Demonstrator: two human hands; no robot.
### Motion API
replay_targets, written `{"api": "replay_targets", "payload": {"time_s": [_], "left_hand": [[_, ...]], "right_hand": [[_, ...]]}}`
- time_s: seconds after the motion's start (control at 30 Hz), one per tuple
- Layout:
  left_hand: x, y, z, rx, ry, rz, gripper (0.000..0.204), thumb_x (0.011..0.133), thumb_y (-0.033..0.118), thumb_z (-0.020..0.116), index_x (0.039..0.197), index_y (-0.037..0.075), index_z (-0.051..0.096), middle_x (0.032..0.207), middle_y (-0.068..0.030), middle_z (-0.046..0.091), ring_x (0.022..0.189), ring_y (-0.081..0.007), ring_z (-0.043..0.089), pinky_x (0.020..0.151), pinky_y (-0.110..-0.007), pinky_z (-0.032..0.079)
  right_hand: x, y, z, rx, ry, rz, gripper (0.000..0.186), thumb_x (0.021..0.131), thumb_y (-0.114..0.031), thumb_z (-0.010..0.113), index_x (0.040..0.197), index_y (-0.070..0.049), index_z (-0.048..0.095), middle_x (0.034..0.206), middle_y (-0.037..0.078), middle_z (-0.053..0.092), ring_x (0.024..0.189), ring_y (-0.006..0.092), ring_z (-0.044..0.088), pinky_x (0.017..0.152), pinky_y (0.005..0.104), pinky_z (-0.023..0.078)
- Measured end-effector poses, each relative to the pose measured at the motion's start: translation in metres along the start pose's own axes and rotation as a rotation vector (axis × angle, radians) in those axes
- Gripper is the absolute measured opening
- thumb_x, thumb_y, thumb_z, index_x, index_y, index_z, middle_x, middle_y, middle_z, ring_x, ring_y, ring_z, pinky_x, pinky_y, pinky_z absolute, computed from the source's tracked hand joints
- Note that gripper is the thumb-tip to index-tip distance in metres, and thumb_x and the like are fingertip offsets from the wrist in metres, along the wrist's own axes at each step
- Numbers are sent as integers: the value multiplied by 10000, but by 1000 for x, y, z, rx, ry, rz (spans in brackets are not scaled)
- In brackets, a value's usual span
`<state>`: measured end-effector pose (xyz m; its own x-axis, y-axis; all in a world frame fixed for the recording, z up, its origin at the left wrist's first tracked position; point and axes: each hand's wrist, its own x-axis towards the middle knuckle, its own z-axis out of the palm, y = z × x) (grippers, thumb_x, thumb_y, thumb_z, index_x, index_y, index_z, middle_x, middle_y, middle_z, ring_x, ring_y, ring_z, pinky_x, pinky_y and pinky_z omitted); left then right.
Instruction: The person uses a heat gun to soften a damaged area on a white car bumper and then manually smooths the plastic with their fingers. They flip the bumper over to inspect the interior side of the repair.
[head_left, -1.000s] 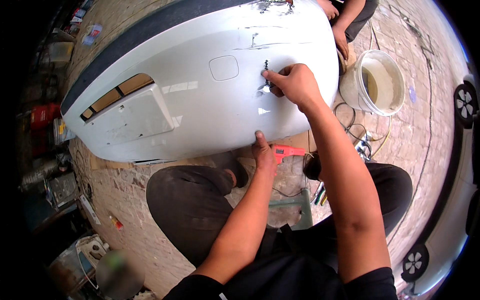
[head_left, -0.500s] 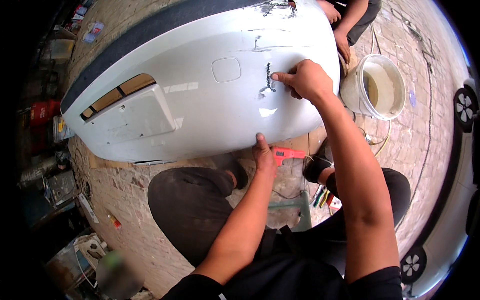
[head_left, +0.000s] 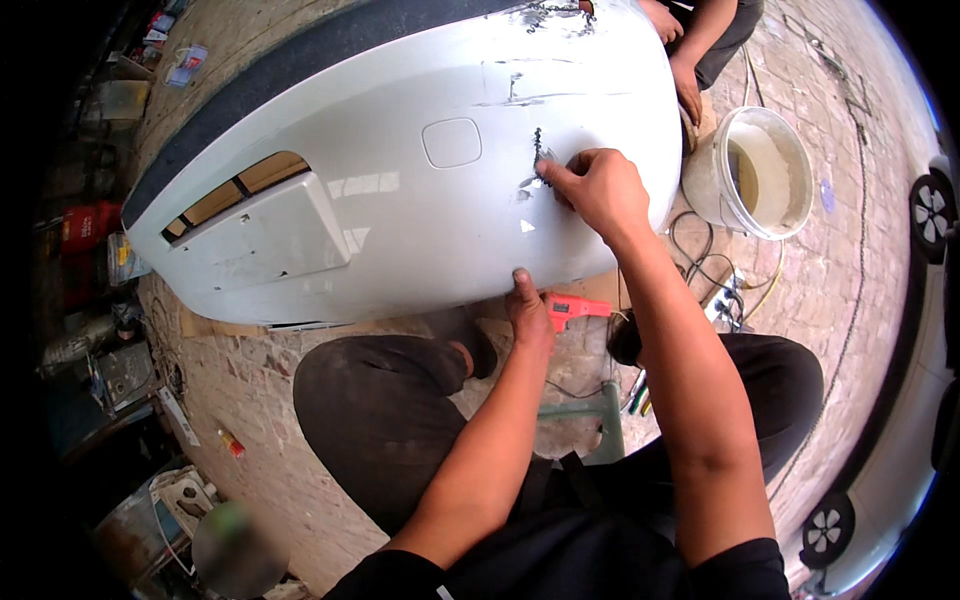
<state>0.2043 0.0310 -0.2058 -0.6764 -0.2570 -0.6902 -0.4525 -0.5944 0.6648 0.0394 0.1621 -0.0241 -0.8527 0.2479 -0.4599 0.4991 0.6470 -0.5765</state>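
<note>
The right hand (head_left: 605,195) bends over the pale bumper (head_left: 390,215), its thumb stretched out to the lower part of a jagged black line (head_left: 538,142) and its fingers curled under. Whether this grip pinches anything is hidden. The left hand (head_left: 530,318) sets its thumb on the bumper's near edge; its fingers are mostly out of sight, so how far that grip closes, and whether on the red tool (head_left: 578,308) just beside it, I cannot tell. The bumper lies in front of the person's knees.
</note>
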Motion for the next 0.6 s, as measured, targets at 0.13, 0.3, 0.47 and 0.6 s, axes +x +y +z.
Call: {"api": "replay_targets", "payload": {"time_s": [0.13,0.3,0.47,0.6], "left_hand": [[0,-1,-3,10,-2,1,883,863,742,722,1354,21,587,1223,-44,636,1049,-195,589,1000,-422,506],[-6,5,4,31,69,-45,857,855,735,737,1314,24,600,1159,-25,624,978,-165,564,946,-394,517],[-4,6,0,7,21,-55,888,826,733,770,1333,28,584,1197,-16,609,989,-146,544,922,-379,506],[-2,1,1,-56,8,1,865,815,728,787,1325,56,594,1148,19,610,943,-129,532,836,-342,488]], "right_hand": [[3,7,0,35,-53,-130,441,805,-462,851,901,-36,794,811,122,773,741,293,743,721,412,585],[1,7,15,331,149,-250,342,883,-348,816,900,-11,762,780,121,761,696,245,725,691,378,565],[6,4,13,534,79,-243,302,940,-280,782,855,7,746,695,99,724,606,171,665,627,336,521],[14,5,1,408,61,-308,329,951,-265,789,799,20,730,656,72,692,586,124,596,592,312,482]]}}
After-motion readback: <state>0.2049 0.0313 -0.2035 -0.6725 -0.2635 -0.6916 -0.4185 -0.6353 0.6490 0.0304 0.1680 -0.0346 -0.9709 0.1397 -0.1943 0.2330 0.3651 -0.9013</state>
